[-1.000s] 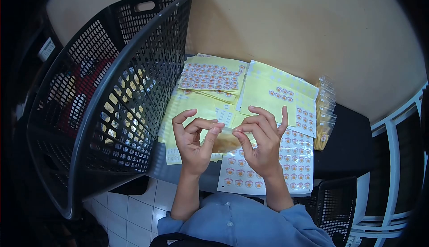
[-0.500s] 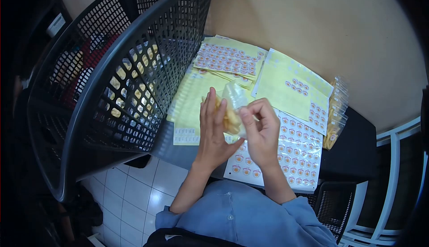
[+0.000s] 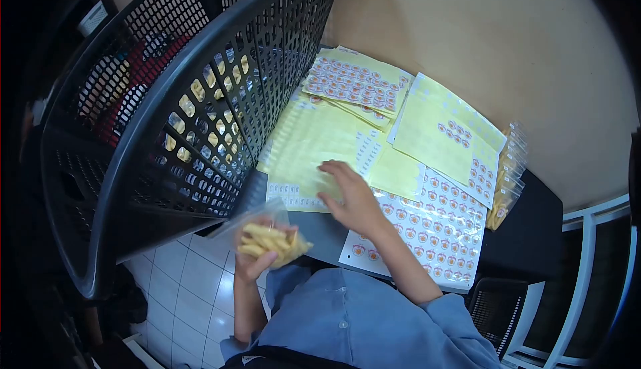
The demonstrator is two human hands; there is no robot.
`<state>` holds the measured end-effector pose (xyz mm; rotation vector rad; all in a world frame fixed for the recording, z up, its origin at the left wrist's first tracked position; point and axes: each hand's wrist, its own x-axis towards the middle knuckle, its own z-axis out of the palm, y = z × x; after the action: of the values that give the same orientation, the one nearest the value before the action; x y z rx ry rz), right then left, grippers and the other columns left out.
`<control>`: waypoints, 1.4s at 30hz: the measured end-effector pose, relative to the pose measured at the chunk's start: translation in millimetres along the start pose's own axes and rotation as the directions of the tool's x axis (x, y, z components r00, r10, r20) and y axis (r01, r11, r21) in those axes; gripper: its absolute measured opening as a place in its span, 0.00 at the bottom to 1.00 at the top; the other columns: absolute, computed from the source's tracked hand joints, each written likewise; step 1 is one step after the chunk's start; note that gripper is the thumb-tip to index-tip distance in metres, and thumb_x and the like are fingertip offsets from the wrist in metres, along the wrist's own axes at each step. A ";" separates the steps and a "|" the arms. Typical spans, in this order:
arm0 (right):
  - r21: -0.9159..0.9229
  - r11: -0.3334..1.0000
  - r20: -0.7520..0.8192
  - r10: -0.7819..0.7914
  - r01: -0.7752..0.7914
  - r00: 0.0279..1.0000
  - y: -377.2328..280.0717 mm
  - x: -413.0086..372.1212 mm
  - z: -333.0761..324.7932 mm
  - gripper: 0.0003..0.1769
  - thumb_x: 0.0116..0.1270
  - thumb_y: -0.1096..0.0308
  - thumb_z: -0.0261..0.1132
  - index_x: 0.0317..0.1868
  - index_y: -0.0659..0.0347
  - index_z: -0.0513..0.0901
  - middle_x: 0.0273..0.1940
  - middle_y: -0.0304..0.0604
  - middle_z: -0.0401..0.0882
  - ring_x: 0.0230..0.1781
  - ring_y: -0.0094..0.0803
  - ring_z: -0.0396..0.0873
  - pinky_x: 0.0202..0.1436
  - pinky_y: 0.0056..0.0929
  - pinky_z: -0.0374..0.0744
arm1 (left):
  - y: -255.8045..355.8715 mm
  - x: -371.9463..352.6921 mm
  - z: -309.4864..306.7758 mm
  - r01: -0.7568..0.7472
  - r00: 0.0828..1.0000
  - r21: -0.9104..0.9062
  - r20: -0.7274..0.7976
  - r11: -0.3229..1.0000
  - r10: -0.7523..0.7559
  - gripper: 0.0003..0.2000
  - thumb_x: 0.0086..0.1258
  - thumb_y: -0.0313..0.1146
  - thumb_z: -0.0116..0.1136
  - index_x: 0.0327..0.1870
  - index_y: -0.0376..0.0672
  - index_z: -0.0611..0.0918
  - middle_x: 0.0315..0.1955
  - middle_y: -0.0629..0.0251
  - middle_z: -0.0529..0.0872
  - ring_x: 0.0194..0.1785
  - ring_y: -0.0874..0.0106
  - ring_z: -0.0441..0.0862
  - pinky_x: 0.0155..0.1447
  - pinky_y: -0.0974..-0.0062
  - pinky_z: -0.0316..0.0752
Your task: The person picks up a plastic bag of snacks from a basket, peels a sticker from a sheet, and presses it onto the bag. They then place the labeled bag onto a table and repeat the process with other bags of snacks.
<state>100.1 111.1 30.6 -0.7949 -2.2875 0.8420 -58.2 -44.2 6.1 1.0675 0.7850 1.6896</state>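
My left hand (image 3: 252,262) holds a clear plastic bag (image 3: 270,239) of pale yellow, stick-shaped snack pieces, low near the table's front edge. Thumb in front, the other fingers are mostly hidden behind the bag. Over the yellow sticker backing sheet (image 3: 300,152) reaches my right hand (image 3: 350,199), holding nothing, its fingers apart. Small white labels run along that sheet's lower edge and right side. A white sheet of round orange-and-pink stickers (image 3: 434,235) lies beneath my right forearm.
A tall black perforated basket (image 3: 177,142) with bagged goods inside stands at the left. More sticker sheets (image 3: 354,82) are stacked at the back. Filled bags (image 3: 509,175) lie in a row at the table's right. A smaller black basket (image 3: 497,309) sits below the table.
Both hands were together at the bag over the table. The left hand has carried it down and left; the right hand has let go and moved left over the yellow sheet.
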 end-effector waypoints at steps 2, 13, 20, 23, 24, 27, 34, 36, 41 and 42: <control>-0.047 0.999 0.054 -0.025 0.027 0.998 -0.9 2.9 15.3 0.22 0.52 0.68 0.62 0.48 0.64 0.70 0.53 0.50 0.67 0.56 0.44 0.64 0.59 0.36 0.64 | -4.4 -22.0 -7.2 0.028 0.999 -0.005 -0.041 1.000 -0.028 0.29 0.51 0.23 0.53 0.56 0.38 0.58 0.45 0.48 0.73 0.52 0.55 0.72 0.54 0.58 0.68; -0.105 0.994 0.064 -0.027 0.033 0.998 7.9 11.6 48.4 0.23 0.51 0.64 0.65 0.48 0.64 0.73 0.53 0.46 0.69 0.58 0.39 0.64 0.62 0.36 0.62 | -16.5 -37.5 -10.2 -0.011 0.969 -0.001 -0.247 1.000 0.010 0.27 0.50 0.22 0.53 0.54 0.39 0.61 0.46 0.58 0.68 0.50 0.55 0.73 0.54 0.55 0.68; -0.069 0.997 0.016 -0.039 0.040 0.999 10.2 10.1 51.6 0.15 0.52 0.68 0.64 0.41 0.63 0.77 0.48 0.44 0.74 0.55 0.38 0.68 0.61 0.35 0.65 | -19.7 -35.1 -6.4 -0.058 0.935 -0.052 -0.352 0.997 0.036 0.26 0.51 0.21 0.52 0.54 0.38 0.61 0.44 0.54 0.71 0.51 0.57 0.72 0.56 0.58 0.67; -0.030 1.000 -0.001 -0.002 0.002 1.000 6.3 8.6 52.2 0.13 0.52 0.70 0.63 0.39 0.63 0.77 0.47 0.45 0.75 0.55 0.39 0.68 0.60 0.38 0.65 | -20.0 -32.6 -4.7 -0.058 0.934 -0.047 -0.354 0.997 0.037 0.26 0.51 0.21 0.52 0.54 0.38 0.62 0.44 0.51 0.72 0.50 0.59 0.72 0.55 0.59 0.67; -0.028 1.000 -0.002 -0.003 0.003 1.000 4.9 8.7 51.8 0.13 0.52 0.70 0.63 0.39 0.63 0.77 0.47 0.45 0.75 0.55 0.39 0.68 0.60 0.38 0.65 | -19.7 -31.5 -4.0 -0.058 0.935 -0.045 -0.352 0.997 0.039 0.26 0.51 0.21 0.52 0.54 0.37 0.62 0.44 0.50 0.73 0.50 0.59 0.72 0.55 0.60 0.67; -0.010 1.000 -0.007 -0.007 0.007 1.000 2.7 9.9 51.5 0.10 0.52 0.72 0.63 0.36 0.64 0.76 0.45 0.46 0.76 0.55 0.42 0.68 0.60 0.40 0.65 | -16.3 -28.4 0.1 -0.024 0.927 -0.034 -0.375 0.999 0.010 0.25 0.50 0.22 0.52 0.53 0.36 0.62 0.45 0.48 0.73 0.49 0.61 0.72 0.55 0.63 0.67; -0.008 1.000 0.020 -0.017 0.017 1.000 -0.4 11.1 50.3 0.09 0.50 0.76 0.62 0.33 0.66 0.74 0.38 0.46 0.77 0.53 0.48 0.69 0.59 0.41 0.65 | -14.1 -21.5 5.4 0.006 0.907 0.017 -0.421 1.000 0.002 0.25 0.51 0.24 0.53 0.52 0.34 0.62 0.44 0.48 0.73 0.50 0.62 0.72 0.56 0.67 0.66; 0.029 0.999 0.010 -0.013 0.013 1.000 -0.3 13.7 45.4 0.08 0.50 0.76 0.62 0.32 0.66 0.73 0.38 0.47 0.77 0.52 0.47 0.70 0.58 0.39 0.67 | -13.8 -19.9 8.1 0.013 0.895 -0.049 -0.444 0.999 -0.033 0.24 0.51 0.24 0.52 0.51 0.35 0.62 0.44 0.48 0.74 0.49 0.62 0.73 0.55 0.68 0.67; 0.450 0.885 -0.068 0.165 -0.117 0.984 5.7 19.0 19.5 0.06 0.51 0.77 0.62 0.26 0.64 0.72 0.34 0.46 0.77 0.43 0.32 0.76 0.48 0.28 0.71 | -3.4 0.9 28.5 0.115 0.890 -0.214 -0.412 0.970 -0.197 0.20 0.52 0.22 0.50 0.48 0.35 0.65 0.44 0.49 0.74 0.47 0.65 0.74 0.53 0.70 0.69; 0.507 0.855 -0.133 0.198 -0.105 0.971 5.0 18.6 12.0 0.05 0.51 0.76 0.62 0.26 0.65 0.72 0.30 0.44 0.78 0.39 0.30 0.77 0.45 0.25 0.72 | -3.5 7.1 33.6 0.135 0.869 -0.235 -0.438 0.962 -0.229 0.19 0.52 0.21 0.50 0.47 0.36 0.66 0.44 0.50 0.74 0.47 0.66 0.74 0.53 0.71 0.69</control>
<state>81.4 122.6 25.0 -0.7782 -1.7437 1.3078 -27.4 -35.4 19.0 0.4330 0.9594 1.8344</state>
